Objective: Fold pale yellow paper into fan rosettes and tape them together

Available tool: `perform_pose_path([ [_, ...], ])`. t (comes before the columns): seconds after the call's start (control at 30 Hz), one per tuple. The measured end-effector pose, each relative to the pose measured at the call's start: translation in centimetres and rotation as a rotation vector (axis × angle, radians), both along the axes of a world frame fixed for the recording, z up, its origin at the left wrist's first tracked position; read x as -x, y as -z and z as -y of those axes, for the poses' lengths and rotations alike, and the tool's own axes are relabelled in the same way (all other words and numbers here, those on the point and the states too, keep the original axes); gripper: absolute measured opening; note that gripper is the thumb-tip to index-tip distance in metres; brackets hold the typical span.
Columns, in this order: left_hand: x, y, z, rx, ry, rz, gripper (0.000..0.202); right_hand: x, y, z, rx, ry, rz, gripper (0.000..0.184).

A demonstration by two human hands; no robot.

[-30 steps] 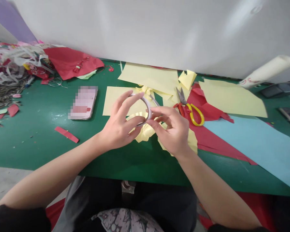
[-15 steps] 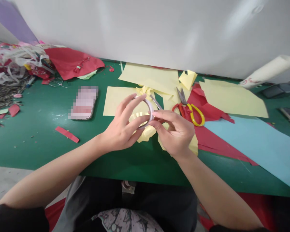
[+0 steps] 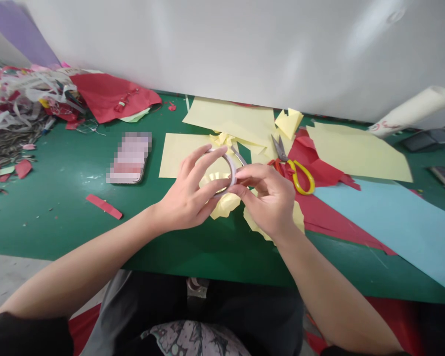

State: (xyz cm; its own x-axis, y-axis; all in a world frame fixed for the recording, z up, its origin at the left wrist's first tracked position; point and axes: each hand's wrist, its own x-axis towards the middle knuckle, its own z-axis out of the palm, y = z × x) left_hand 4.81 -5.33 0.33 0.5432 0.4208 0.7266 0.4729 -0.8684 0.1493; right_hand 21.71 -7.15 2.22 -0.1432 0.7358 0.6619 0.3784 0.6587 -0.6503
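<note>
My left hand (image 3: pixel 187 195) holds a thin white roll of tape (image 3: pixel 228 165) upright, fingers curled round its ring. My right hand (image 3: pixel 269 200) pinches at the roll's right edge with thumb and forefinger; whether a tape end is between them I cannot make out. Both hands hover above a pleated yellow paper piece (image 3: pixel 224 202) lying on the green table (image 3: pixel 70 207).
Scissors with a red and a yellow handle (image 3: pixel 292 170) lie just right of the hands on red paper. Yellow sheets (image 3: pixel 230 118), a blue sheet (image 3: pixel 396 217) and a phone (image 3: pixel 129 158) surround them. A heap of scraps (image 3: pixel 18 109) fills the far left.
My right hand's fingers have slid slightly up along the roll's right edge. The roll and my left hand have stayed nearly in place.
</note>
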Motion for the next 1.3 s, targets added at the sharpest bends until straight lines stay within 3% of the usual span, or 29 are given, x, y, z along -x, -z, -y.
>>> perform_pose_path([
  [0.27, -0.1, 0.0, 0.1, 0.032, 0.01, 0.005, 0.021, -0.2, 0.0, -0.3, -0.01, -0.077, 0.017, 0.016],
  [0.47, 0.0, -0.1, 0.2, 0.068, -0.016, -0.004, 0.02, -0.2, 0.0, -0.1, -0.024, -0.009, 0.026, 0.038],
  [0.63, 0.0, -0.3, 0.1, 0.055, -0.028, 0.012, 0.019, -0.3, -0.2, -0.3, -0.171, 0.078, 0.139, 0.023],
  [0.73, 0.1, -0.4, 0.1, 0.052, -0.049, 0.032, 0.007, -0.4, -0.3, -0.4, -0.224, 0.157, 0.145, 0.017],
  [0.87, 0.2, -0.3, -0.1, 0.035, -0.108, 0.068, 0.01, -0.5, -0.5, -0.4, -0.297, 0.227, 0.16, 0.016],
  [1.07, 0.2, -0.5, -0.1, 0.052, -0.301, 0.157, 0.017, -0.5, -0.8, -0.2, -0.405, 0.246, 0.196, 0.016],
  [1.3, 0.4, -0.2, -0.4, -0.036, -0.311, 0.134, 0.012, -0.4, -0.8, 0.0, -0.474, 0.252, 0.19, 0.023],
])
